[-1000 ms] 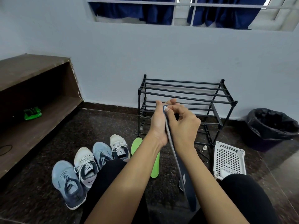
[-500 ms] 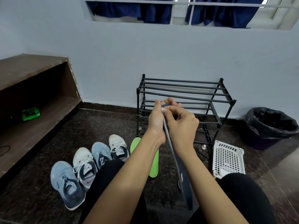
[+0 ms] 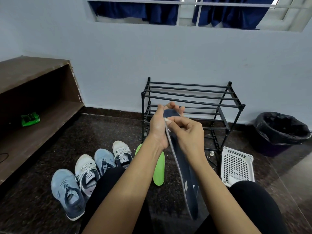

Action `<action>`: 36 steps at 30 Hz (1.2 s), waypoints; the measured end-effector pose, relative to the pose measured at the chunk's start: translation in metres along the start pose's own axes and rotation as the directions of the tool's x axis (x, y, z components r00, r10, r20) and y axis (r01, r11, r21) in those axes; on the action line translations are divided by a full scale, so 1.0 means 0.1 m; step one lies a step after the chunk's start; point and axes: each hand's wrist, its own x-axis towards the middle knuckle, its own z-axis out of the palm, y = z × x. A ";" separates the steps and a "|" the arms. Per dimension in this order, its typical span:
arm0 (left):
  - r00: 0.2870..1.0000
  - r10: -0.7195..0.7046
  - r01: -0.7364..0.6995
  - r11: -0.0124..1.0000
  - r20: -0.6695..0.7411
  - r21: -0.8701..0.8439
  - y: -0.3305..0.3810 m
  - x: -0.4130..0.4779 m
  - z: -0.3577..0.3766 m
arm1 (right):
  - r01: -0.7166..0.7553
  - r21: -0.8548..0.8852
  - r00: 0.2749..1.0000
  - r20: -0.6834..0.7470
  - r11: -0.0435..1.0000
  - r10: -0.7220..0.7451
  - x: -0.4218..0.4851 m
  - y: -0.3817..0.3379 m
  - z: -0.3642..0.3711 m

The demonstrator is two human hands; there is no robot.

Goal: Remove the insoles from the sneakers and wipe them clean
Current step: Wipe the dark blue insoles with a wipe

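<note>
Evidently mid-wipe, the dark insole (image 3: 185, 166) is gripped at its toe by the left hand (image 3: 158, 128) over the lap (image 3: 108, 186), a seeming white wipe (image 3: 167, 120) pinched against it by the right hand (image 3: 190, 133); heelward strokes are likely needed next.

Insole (image 3: 184, 168) is showing dk navy w/ a grey edge & pale marks low down; scrap (image 3: 166, 119) on it is showing white. 2nd insole (image 3: 159, 168) is glowing bright green. Sneakers (image 3: 87, 171) are alternating lt blue & white w/ navy. Rack (image 3: 190, 93) & bin liner (image 3: 282, 129) are showing black, basket (image 3: 236, 164) white w/ a hole grid. Floor (image 3: 109, 132) is looking dark, speckled. Curtains (image 3: 135, 9) are showing navy.
</note>
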 end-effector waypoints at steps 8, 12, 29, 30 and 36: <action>1.000 -0.017 0.017 0.989 -0.004 0.144 -0.14 -0.09 0.01 | 0.147 -0.274 0.943 -0.250 0.950 -0.218 0.12 0.02 0.11; 1.000 -0.017 0.019 0.991 -0.012 0.135 -0.13 -0.08 0.01 | 0.110 -0.221 0.961 -0.226 0.969 -0.160 0.13 0.03 0.10; 0.999 -0.033 0.036 0.994 0.035 -0.107 0.02 0.00 0.14 | 0.031 0.057 0.998 0.051 0.998 -0.034 -0.18 -0.08 -0.11; 0.999 -0.033 0.037 0.993 0.042 -0.109 0.01 -0.01 0.14 | 0.033 0.056 0.999 0.023 0.998 -0.034 -0.18 -0.08 -0.10; 0.998 -0.064 0.064 0.998 0.023 0.018 -0.15 -0.10 0.12 | 0.087 -0.091 0.981 -0.168 0.992 -0.101 -0.02 -0.01 -0.04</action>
